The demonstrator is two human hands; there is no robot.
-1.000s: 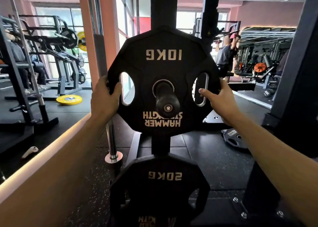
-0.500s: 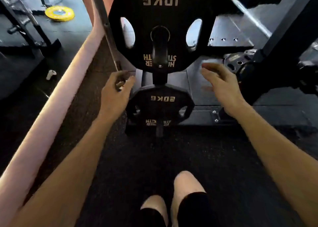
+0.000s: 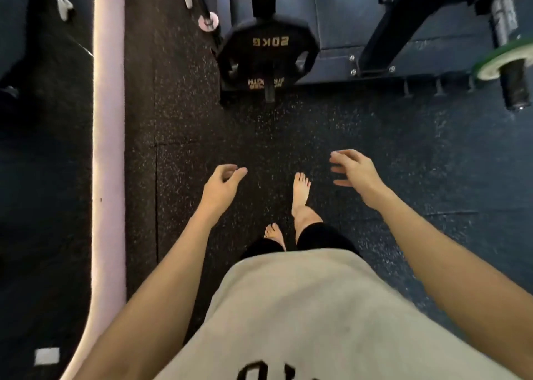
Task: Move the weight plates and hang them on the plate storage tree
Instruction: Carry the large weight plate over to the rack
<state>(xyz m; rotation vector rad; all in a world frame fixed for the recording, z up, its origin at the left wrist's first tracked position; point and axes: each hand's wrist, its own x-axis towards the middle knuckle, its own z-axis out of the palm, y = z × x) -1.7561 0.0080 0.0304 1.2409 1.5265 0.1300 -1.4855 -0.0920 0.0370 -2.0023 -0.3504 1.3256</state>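
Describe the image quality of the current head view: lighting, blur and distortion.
Head view: dim overall, the speckled floor dark; the 20KG plate lettering is soft but readable; the left hand and right hand are slightly motion-blurred; wide-angle stretch bends the pale ledge and enlarges the forearms; the green-rimmed plate is smeared at the right edge.

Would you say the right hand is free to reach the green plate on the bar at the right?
Probably yes: the right hand is empty, with bare floor between it and the green plate.
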